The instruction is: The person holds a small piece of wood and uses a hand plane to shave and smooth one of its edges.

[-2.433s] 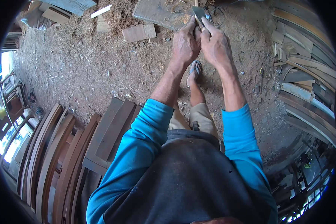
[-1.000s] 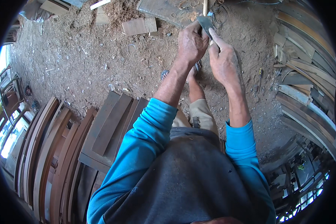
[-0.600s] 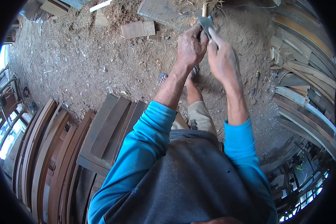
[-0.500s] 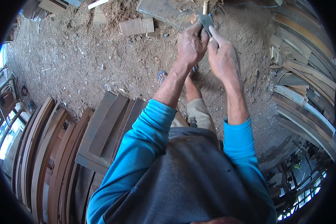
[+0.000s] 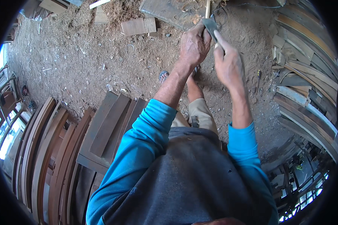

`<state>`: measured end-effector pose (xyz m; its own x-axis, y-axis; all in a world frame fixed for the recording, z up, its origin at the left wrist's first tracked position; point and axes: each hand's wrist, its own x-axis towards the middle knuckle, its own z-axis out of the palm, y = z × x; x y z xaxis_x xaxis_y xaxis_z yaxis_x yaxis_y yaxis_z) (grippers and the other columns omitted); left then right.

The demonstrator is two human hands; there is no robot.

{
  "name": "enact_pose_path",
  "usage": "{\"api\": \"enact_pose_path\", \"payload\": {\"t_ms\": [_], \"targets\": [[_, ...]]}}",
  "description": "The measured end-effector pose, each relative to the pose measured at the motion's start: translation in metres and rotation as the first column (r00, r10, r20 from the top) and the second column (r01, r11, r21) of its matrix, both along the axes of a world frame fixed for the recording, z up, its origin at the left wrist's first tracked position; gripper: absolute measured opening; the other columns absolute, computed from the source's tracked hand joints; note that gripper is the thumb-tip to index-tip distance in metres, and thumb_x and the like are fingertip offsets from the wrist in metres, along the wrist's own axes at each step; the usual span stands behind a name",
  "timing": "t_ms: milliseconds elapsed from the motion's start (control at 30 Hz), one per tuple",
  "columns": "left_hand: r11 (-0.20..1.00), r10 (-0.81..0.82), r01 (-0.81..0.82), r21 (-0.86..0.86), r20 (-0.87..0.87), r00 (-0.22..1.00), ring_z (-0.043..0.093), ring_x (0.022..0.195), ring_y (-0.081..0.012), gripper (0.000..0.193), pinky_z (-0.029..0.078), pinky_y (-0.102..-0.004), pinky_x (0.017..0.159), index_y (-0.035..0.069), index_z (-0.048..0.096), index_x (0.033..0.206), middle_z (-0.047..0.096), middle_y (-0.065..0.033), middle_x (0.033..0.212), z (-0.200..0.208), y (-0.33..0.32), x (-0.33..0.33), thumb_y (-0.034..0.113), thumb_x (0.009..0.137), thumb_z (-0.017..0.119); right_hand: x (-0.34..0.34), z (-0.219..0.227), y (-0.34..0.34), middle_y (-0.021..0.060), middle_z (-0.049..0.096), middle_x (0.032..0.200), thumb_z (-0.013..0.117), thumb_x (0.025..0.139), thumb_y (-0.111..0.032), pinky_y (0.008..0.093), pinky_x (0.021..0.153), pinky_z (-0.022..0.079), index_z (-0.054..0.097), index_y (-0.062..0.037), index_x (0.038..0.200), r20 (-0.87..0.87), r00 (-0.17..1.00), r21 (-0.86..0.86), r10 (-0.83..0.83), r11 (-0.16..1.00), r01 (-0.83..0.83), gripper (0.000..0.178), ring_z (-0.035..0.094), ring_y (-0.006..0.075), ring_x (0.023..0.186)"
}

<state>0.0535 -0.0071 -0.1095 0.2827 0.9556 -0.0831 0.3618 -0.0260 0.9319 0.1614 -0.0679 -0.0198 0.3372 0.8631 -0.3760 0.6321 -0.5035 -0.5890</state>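
Observation:
In my right hand (image 5: 230, 67) is a flat, dark grey-green rectangular piece (image 5: 210, 27). I cannot make out whether it is folded sandpaper or a blade. My right index finger stretches along it, and the other fingers are curled under. My left hand (image 5: 195, 45) is closed beside the piece's left edge, its thumb side up. A thin pale wooden strip (image 5: 208, 9) points away from me just past the piece and seems to run back under it into my left hand; the gripped part is hidden.
A worn board (image 5: 161, 13) with curled shavings lies on the floor ahead. Wood offcuts (image 5: 139, 26) rest left of it. Timber is stacked at the right (image 5: 308, 78) and near left (image 5: 60, 157). A screwdriver-like tool (image 5: 258, 77) lies right of my right arm.
My right hand has shifted slightly right and back toward me, and the flat piece has moved a little right with it. My left hand has barely moved.

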Motion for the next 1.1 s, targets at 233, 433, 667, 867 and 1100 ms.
{"api": "enact_pose_path", "payload": {"t_ms": [233,433,667,867,1100], "targets": [[0.998,0.009,-0.007,0.061,-0.036,0.999,0.071,0.082,-0.0430,0.038,0.058,-0.0491,0.072,-0.002,0.062,0.132,0.072,-0.0255,0.098,0.001,-0.001,0.003,0.016,0.099,0.059,0.003,-0.010,0.025,0.0294,0.072,0.105,0.047,0.102,-0.027,0.0475,0.085,0.057,0.062,-0.0083,0.142,-0.025,0.998,-0.043,-0.051,0.998,0.050,0.046,0.073,0.0431,0.095],[0.995,-0.003,0.006,0.099,-0.033,0.999,0.072,0.080,-0.0419,0.040,0.058,-0.0487,0.071,-0.004,0.061,0.133,0.072,-0.0257,0.096,-0.003,-0.001,0.005,0.014,0.098,0.058,0.014,-0.022,0.051,0.0291,0.072,0.109,0.045,0.101,-0.029,0.0474,0.089,0.057,0.063,-0.0093,0.141,0.080,0.997,0.020,-0.022,1.000,0.020,0.048,0.073,0.0411,0.097],[0.994,-0.006,0.013,0.107,-0.063,0.998,0.073,0.078,-0.0405,0.039,0.058,-0.0478,0.069,-0.003,0.061,0.133,0.071,-0.0256,0.088,0.003,-0.003,0.004,0.014,0.099,0.058,0.024,-0.001,0.034,0.0308,0.071,0.109,0.046,0.102,-0.026,0.0482,0.089,0.055,0.062,-0.0040,0.141,0.054,0.999,-0.004,0.000,1.000,0.000,0.047,0.072,0.0414,0.102],[0.996,0.040,-0.037,0.079,-0.034,0.999,0.072,0.077,-0.0430,0.037,0.057,-0.0493,0.066,-0.003,0.061,0.131,0.071,-0.0257,0.086,-0.003,-0.008,0.007,0.017,0.100,0.060,-0.009,-0.007,-0.025,0.0304,0.071,0.096,0.050,0.102,-0.022,0.0514,0.086,0.055,0.061,-0.0010,0.140,0.008,1.000,0.154,0.011,0.988,-0.012,0.044,0.071,0.0454,0.095],[1.000,-0.007,0.007,-0.006,-0.023,1.000,0.071,0.078,-0.0442,0.036,0.057,-0.0498,0.066,-0.001,0.061,0.132,0.071,-0.0259,0.087,0.001,-0.006,0.006,0.017,0.100,0.060,-0.002,-0.011,0.004,0.0295,0.071,0.099,0.049,0.103,-0.025,0.0526,0.086,0.055,0.061,-0.0079,0.142,-0.010,1.000,-0.002,-0.015,1.000,0.015,0.045,0.070,0.0462,0.095]]}}
